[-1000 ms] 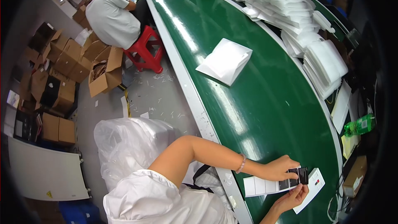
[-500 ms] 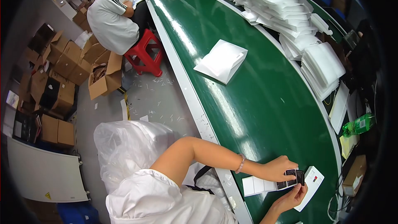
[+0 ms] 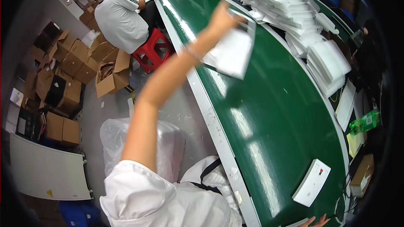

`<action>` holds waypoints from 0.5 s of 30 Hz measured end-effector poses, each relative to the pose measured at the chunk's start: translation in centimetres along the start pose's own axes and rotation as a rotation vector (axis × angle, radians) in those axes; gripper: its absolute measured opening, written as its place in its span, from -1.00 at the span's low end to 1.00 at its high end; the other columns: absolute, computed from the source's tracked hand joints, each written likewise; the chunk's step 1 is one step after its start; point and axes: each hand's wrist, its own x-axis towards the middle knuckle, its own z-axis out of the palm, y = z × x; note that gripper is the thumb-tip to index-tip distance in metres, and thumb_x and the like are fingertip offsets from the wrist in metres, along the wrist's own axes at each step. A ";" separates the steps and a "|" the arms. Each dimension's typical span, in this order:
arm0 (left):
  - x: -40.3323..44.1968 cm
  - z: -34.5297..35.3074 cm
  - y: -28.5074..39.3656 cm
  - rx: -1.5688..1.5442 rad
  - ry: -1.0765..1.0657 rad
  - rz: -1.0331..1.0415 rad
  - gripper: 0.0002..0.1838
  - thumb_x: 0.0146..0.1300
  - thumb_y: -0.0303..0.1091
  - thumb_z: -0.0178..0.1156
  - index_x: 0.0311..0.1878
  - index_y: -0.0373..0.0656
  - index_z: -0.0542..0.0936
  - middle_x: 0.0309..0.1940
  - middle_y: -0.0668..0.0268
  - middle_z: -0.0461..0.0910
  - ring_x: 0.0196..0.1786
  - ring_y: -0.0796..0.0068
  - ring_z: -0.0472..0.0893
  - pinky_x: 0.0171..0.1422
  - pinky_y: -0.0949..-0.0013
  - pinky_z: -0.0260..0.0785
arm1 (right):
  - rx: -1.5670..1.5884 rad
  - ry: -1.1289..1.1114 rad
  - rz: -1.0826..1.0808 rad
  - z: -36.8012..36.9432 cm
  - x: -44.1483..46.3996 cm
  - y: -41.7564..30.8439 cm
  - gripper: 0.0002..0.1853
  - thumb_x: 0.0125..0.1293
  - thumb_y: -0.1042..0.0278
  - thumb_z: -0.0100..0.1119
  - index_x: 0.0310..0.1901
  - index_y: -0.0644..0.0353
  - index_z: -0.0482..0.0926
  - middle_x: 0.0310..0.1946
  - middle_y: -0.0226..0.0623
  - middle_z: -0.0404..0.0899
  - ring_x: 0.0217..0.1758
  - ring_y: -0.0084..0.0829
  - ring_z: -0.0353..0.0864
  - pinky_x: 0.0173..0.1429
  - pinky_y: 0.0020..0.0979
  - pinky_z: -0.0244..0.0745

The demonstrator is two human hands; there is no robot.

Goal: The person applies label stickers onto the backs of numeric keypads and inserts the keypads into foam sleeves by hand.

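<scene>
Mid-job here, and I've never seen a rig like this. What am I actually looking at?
There's no machine arm: these are a person's bare hands, and every picture comes from one camera worn on their head, looking forward and down. The left hand reaches across a long green surface to a white packet; blur hides whether its grip is closed on anything. The right hand is cut off by the bottom edge, so what it holds is unclear. Near it lies a slim white box. Many white packets are piled along the far side.
</scene>
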 end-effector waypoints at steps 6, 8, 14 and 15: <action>7.2 -8.8 -11.1 -0.105 0.100 0.015 -0.66 0.15 -0.09 0.07 -0.29 -0.19 0.61 -0.40 0.21 0.54 -0.37 0.38 0.47 -0.23 0.38 0.31 | 0.245 -0.359 0.565 -4.2 1.1 -11.0 -0.28 0.16 0.52 0.04 0.39 0.24 0.09 0.27 0.06 0.29 0.21 -0.04 0.38 0.30 -0.22 0.22; 6.4 -0.5 -9.2 -0.177 -0.108 0.050 -0.67 0.16 -0.11 0.07 -0.27 -0.20 0.61 -0.38 0.21 0.55 -0.35 0.39 0.47 -0.22 0.39 0.31 | 0.092 -0.385 0.356 -5.0 -0.2 -10.4 -0.33 0.21 0.46 0.02 0.39 0.21 0.13 0.12 -0.05 0.43 0.13 -0.12 0.40 0.25 -0.30 0.21; 1.9 -3.7 -4.7 -0.202 -0.306 0.127 -0.72 0.19 -0.25 0.06 -0.17 -0.22 0.59 -0.27 0.22 0.57 -0.23 0.42 0.49 -0.15 0.47 0.32 | -0.236 -0.327 0.152 -7.8 -0.6 -0.1 -0.36 0.17 0.64 -0.04 0.33 0.05 0.27 0.08 -0.09 0.43 0.09 -0.15 0.41 0.23 -0.26 0.25; 3.0 -4.9 -4.5 -0.201 -0.299 0.143 -0.73 0.19 -0.27 0.06 -0.15 -0.22 0.59 -0.25 0.22 0.57 -0.21 0.43 0.50 -0.14 0.49 0.32 | -0.408 -0.238 0.148 -8.2 -0.6 2.3 -0.34 0.15 0.67 -0.03 0.33 0.01 0.28 0.10 -0.10 0.42 0.10 -0.15 0.41 0.23 -0.26 0.26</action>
